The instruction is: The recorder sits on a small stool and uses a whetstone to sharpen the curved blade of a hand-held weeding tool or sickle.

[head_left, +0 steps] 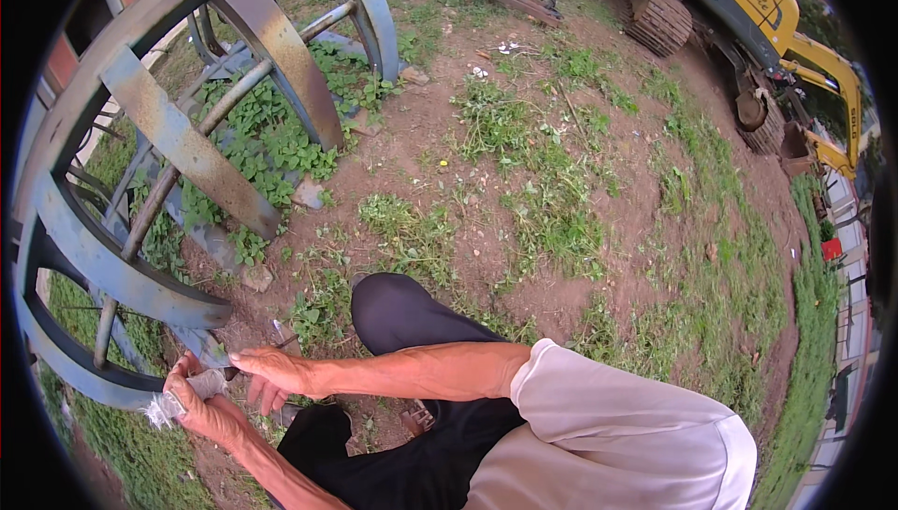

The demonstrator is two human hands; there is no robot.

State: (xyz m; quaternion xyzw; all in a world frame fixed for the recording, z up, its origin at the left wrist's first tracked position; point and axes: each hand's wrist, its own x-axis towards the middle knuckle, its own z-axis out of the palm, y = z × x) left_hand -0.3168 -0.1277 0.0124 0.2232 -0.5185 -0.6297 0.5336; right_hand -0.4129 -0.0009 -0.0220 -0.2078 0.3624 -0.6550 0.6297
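Observation:
At the lower left, beside the rim of a large blue-grey, rusted metal frame (pixel 187 159), my two hands are close together. A crumpled whitish rag or plastic wrap (pixel 208 383) is gripped in my left hand (pixel 198 409), and its frayed end sticks out past the thumb. My right hand (pixel 279 372) reaches in from the right with thumb and forefinger closed near the wrap. Its other fingers hang loosely bent. What that pinch holds is too small to make out. A flat blue-grey metal piece (pixel 199 344) lies just beyond the fingertips.
Curved bars and a rusty rod (pixel 210 122) of the frame arch over leafy weeds (pixel 271 122). My dark-trousered knee (pixel 398 309) is bent beside my right forearm. Stones (pixel 256 276) lie along the frame. A yellow excavator (pixel 739 5) stands at the far right on dirt and grass.

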